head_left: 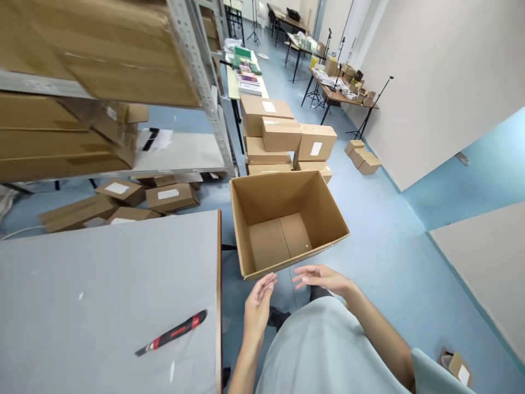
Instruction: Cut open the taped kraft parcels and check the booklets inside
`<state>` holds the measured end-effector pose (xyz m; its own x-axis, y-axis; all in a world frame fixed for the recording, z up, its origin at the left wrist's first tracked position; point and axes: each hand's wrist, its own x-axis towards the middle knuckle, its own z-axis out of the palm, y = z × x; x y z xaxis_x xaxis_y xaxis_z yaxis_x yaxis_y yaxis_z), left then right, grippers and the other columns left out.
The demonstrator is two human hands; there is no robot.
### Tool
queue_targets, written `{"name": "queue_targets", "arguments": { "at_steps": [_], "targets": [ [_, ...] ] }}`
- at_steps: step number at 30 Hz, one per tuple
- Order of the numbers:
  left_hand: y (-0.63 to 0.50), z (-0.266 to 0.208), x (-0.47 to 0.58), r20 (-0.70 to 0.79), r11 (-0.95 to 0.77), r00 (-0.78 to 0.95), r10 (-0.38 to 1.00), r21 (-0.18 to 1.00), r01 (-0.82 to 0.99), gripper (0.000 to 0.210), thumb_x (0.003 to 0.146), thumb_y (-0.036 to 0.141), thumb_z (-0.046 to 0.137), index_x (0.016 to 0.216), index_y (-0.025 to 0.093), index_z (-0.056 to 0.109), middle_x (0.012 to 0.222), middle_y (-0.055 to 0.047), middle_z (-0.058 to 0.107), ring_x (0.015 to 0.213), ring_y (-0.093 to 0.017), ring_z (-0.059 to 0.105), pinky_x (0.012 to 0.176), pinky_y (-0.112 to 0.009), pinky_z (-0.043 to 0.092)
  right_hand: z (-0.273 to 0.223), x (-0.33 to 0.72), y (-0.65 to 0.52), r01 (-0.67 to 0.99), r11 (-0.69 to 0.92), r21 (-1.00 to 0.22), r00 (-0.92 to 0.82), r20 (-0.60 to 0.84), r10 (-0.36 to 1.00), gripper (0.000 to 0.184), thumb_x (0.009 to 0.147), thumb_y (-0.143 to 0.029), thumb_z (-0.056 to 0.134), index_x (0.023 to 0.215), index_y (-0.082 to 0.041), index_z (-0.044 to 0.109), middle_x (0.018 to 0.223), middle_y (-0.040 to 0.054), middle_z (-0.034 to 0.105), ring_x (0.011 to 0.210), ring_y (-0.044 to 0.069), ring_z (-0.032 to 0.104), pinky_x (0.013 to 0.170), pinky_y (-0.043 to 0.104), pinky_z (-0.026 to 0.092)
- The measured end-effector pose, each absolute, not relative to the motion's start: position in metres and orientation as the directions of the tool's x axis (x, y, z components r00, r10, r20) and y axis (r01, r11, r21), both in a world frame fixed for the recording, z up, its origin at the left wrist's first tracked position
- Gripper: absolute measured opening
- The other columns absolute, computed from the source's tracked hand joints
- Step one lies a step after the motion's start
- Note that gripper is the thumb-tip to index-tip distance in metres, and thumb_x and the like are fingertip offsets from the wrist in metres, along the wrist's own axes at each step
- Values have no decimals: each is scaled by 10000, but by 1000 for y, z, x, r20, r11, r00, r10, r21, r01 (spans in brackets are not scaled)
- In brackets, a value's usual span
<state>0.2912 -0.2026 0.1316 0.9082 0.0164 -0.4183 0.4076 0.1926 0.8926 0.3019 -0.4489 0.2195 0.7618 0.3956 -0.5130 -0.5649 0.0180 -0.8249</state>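
Observation:
A large cardboard box (268, 244) stands in front of me with its top open, and only its bare bottom flaps show inside. Just short of its near rim is my left hand (259, 303), fingers extended, with nothing in it. My right hand (318, 277) hovers to the right of it, palm turned inward and fingers spread, also bare. A small gap seems to lie between the hands and the box, though whether the left fingertips touch the rim I cannot tell. On the grey table to my left lies a black and red utility knife (174, 331), blade end pointing left.
The grey table (102, 284) has its edge beside my left arm. Behind the box, several closed cartons (283, 134) are stacked. A metal shelf (180, 153) holds big boxes at the left, with smaller cartons (172, 197) beneath. Cluttered tables (340, 87) stand farther back.

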Motion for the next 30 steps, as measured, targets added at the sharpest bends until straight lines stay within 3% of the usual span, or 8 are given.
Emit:
{"name": "queue_targets", "arguments": {
  "at_steps": [8,13,22,30],
  "targets": [
    [-333,145,307,-391,30,895,-213,913,406,547,810,662,794,1100,200,844,1257,-166,844,1211,-385,797,1139,-519,597,199,271,-565,-504,143,-852,856,-470,217,711,888,-675,897,1420,-226,756,1399,158,806,1234,323,801,1239,555,465],
    [-448,143,318,-393,-59,871,-294,917,394,589,776,723,804,1066,213,864,1263,-160,845,1250,-404,782,1154,-518,591,173,260,-665,-440,244,-864,898,-418,140,761,840,-733,908,1386,-220,776,1358,167,823,1209,347,812,1205,569,505],
    [-640,147,350,-460,-141,786,-414,885,444,630,659,755,894,1003,228,865,1160,-140,868,1138,-399,817,1128,-525,608,159,249,-849,-373,358,-856,876,-452,-168,843,724,-847,918,1269,-213,807,1252,174,843,1183,384,812,1201,605,510],
    [-711,142,416,-511,-209,773,-375,860,466,703,641,817,881,1039,238,872,1189,-143,867,1176,-422,810,1149,-549,604,155,327,-930,-364,391,-845,888,-442,-129,812,765,-810,918,1298,-214,777,1312,167,827,1198,354,807,1198,561,524]
  ]
}}
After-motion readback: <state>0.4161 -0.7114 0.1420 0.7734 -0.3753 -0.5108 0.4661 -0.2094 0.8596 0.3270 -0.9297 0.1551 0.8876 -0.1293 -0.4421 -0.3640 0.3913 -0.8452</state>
